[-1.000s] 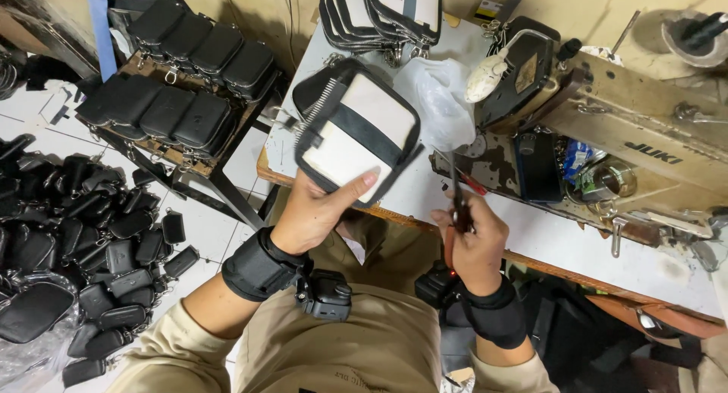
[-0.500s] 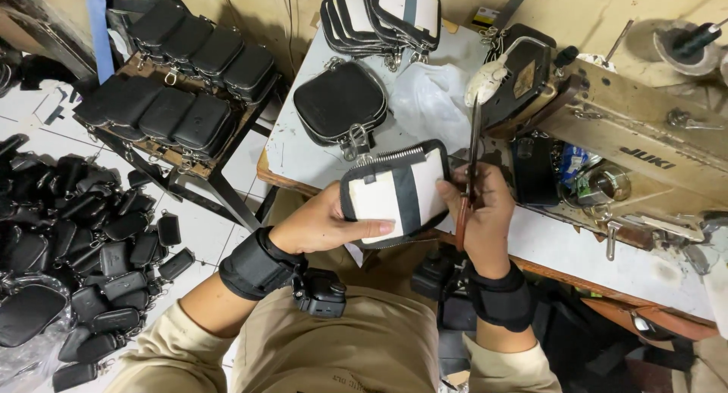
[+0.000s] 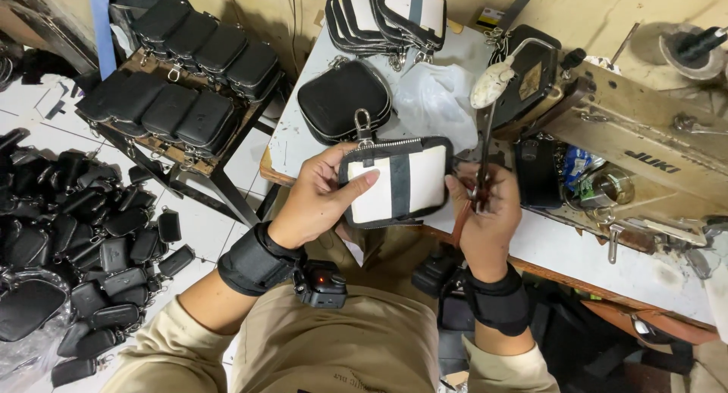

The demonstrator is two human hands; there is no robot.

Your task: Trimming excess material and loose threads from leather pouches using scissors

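Since half a second ago the black-and-white pouch (image 3: 396, 182) has stayed between the hands, turned to show its zip edge on top. Gripping its left end is the left hand (image 3: 322, 196), thumb across the white panel, while the right hand (image 3: 485, 219) presses fingertips to its right edge and clasps a pair of scissors (image 3: 482, 154) pointing up. It hangs over the near edge of the work table (image 3: 303, 135), just below a black zip pouch (image 3: 345, 97); beside it stands the sewing machine (image 3: 629, 135).

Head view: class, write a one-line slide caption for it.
Left hand holds a white-and-black zip pouch while right hand grips scissors beside it, over a worktable.
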